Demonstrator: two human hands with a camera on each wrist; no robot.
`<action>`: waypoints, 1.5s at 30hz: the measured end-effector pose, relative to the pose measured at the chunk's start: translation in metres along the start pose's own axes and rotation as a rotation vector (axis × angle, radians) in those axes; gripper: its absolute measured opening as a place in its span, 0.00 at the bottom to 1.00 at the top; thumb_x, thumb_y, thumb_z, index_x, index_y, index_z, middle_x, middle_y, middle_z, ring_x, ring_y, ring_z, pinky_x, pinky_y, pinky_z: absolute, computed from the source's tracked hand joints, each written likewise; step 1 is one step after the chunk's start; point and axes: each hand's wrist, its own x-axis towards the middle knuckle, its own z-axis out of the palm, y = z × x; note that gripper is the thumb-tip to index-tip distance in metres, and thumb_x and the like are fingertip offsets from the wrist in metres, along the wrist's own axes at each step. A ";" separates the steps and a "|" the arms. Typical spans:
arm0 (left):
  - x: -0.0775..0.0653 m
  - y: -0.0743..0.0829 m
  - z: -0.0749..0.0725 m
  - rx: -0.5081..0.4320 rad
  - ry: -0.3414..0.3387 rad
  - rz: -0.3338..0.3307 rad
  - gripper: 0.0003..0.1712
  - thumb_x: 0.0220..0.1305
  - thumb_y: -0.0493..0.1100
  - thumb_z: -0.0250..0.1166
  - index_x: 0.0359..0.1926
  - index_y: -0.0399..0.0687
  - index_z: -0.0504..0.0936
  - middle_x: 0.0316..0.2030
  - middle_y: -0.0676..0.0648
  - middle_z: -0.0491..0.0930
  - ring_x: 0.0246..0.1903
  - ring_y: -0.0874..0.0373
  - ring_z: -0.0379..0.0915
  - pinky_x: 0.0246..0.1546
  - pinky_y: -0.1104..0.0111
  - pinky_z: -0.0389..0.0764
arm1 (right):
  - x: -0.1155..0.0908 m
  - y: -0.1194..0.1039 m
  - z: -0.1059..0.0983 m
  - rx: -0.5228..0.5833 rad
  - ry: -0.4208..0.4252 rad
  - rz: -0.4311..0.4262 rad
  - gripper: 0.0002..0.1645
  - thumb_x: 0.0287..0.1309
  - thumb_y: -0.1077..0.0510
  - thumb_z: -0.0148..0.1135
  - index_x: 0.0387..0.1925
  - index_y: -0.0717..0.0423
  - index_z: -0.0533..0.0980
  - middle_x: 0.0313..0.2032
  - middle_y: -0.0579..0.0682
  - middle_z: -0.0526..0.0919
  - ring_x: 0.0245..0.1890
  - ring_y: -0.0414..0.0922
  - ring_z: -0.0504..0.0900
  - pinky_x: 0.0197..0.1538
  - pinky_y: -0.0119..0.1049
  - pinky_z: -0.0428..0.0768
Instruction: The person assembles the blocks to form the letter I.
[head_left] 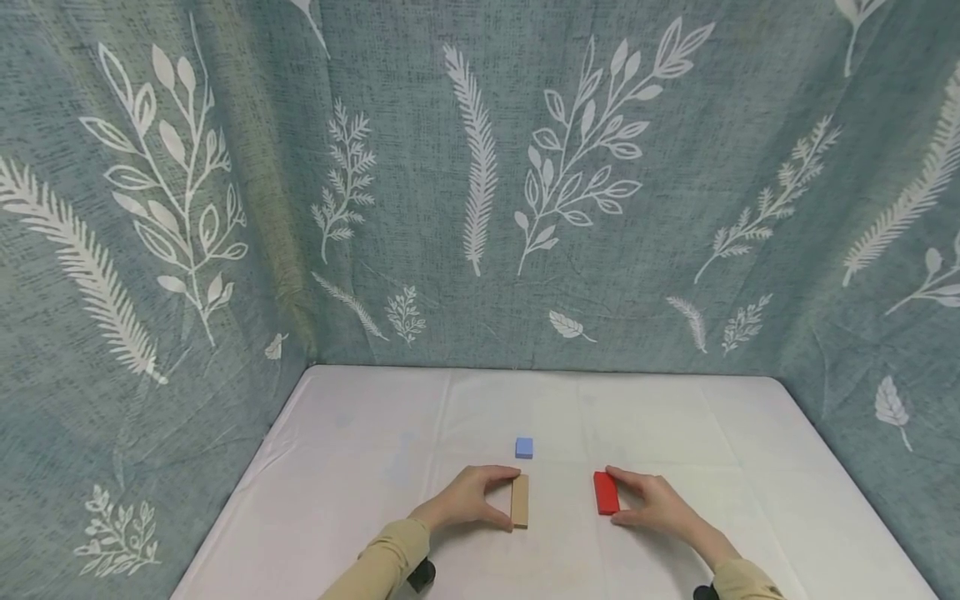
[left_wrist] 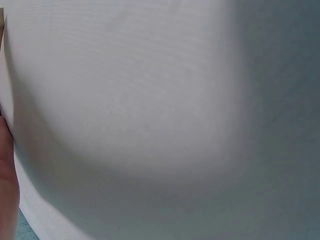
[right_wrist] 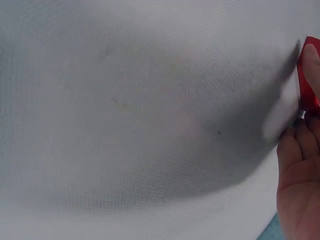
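In the head view, a plain wooden block [head_left: 520, 502] stands lengthwise on the white table. My left hand [head_left: 467, 498] pinches it by its far and near ends, thumb at the near end. Across a gap to the right is a red block [head_left: 607, 493], its ends held the same way between the thumb and fingers of my right hand [head_left: 654, 503]. Only a sliver of the left hand [left_wrist: 7, 185] enters the left wrist view. At the right wrist view's edge, the red block [right_wrist: 303, 82] is partly hidden by the thumb.
A small blue block [head_left: 524, 448] lies on the white tabletop [head_left: 375, 433], farther back than the wooden block. Green leaf-patterned cloth [head_left: 420, 167] hangs behind the table and along both sides.
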 end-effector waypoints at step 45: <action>0.001 -0.003 -0.003 -0.109 -0.010 -0.043 0.41 0.41 0.41 0.79 0.60 0.42 0.75 0.60 0.45 0.75 0.64 0.50 0.67 0.66 0.69 0.70 | 0.001 -0.007 0.001 0.088 0.047 -0.003 0.45 0.39 0.50 0.77 0.59 0.66 0.72 0.57 0.64 0.77 0.59 0.62 0.73 0.57 0.48 0.78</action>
